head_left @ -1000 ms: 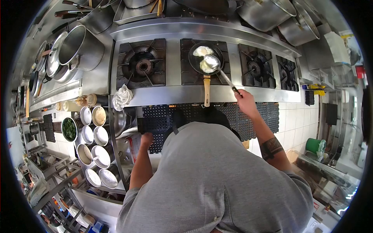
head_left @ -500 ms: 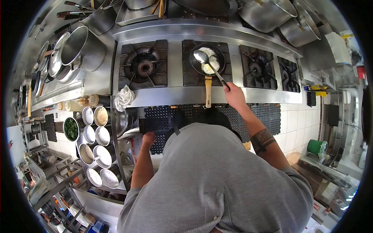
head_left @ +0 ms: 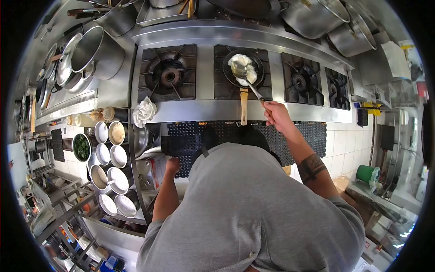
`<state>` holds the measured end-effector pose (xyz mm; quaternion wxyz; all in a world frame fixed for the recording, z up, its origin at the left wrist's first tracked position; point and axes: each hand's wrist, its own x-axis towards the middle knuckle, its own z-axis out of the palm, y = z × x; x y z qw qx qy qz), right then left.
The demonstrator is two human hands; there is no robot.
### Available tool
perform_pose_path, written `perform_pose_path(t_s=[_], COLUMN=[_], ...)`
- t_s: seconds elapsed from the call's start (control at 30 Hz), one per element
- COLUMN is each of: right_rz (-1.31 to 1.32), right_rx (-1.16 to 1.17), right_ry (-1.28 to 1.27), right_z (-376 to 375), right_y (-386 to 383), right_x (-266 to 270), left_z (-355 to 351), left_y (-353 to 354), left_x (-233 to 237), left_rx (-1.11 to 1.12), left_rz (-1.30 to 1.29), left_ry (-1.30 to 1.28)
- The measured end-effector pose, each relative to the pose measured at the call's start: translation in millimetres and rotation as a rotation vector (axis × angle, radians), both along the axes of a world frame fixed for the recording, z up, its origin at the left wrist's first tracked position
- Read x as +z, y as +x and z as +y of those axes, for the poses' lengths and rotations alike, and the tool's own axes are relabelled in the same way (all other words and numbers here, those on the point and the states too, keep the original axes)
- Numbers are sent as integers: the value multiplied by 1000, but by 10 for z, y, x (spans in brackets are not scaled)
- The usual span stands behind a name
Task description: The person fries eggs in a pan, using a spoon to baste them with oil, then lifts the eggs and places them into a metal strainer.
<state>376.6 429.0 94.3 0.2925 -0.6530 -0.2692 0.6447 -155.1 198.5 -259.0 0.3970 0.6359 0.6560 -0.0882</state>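
My right hand is closed around the dark handle end of a long metal spoon. The spoon's bowl rests on white food, which looks like egg, inside a small black frying pan. That pan sits on a burner, its pale wooden handle jutting over the stove's front edge, and neither hand touches it. Low at my left side hangs my left hand, away from the stove; its fingers are hidden from above.
A crumpled white cloth lies at the stove's front left corner. Several round containers stand in the left counter, one with chopped greens. Large pots occupy the back left, and more pots the back right.
The spoon's bowl has moved down onto the white food, with its hollow side turned over. My right hand has shifted slightly right and toward me. My left hand has barely moved.
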Motion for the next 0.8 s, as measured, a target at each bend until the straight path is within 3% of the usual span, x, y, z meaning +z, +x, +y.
perform_pose_path(t_s=[0.03, 0.07, 0.1, 0.13, 0.17, 0.2, 0.23, 0.27, 0.3, 0.43, 0.5, 0.57, 0.63, 0.7, 0.8], right_rz=[-44, -43, -268, -494, -765, -764, -1077, -1389, -1388, -1274, -1210, -1050, -1073, -1094, -1072], right_rx=[-8, -10, 62, 134, 262, 261, 340, 417, 420, 379, 394, 425, 423, 425, 457], right_ry=[15, 15, 79, 142, 222, 222, 384, 550, 554, 440, 409, 414, 433, 454, 481], right_z=[63, 134, 213, 269, 307, 302, 291, 286, 287, 160, 115, 76, 50, 31, -2], right_y=[-9, -20, -35, -47, -52, -41, -4, 24, 35, -26, -51, -55, -98, -98, -94], right_x=[-5, -20, -40, -58, -47, -72, -145, -188, -180, -34, -18, -99, -170, -277, -354], left_z=[62, 128, 189, 243, 297, 338, 362, 377, 397, 433, 326, 59, 33, 14, 100], left_y=[8, 13, 28, 46, 67, 94, 139, 198, 257, 353, 215, -23, -51, -72, 0], left_x=[98, 213, 280, 299, 318, 339, 403, 508, 625, 965, 648, -77, -142, -133, 200], left_rx=[-3, -168, -332, -334, -149, 36, 37, 374, 714, 816, 502, 367, 298, 25, -72], left_rz=[1, 27, 54, 55, 7, -40, -38, -173, -307, -352, -257, -312, -337, -157, -11], left_ry=[0, 121, 243, 242, 163, 83, 83, 37, -10, -104, -126, -12, 47, -61, -42])
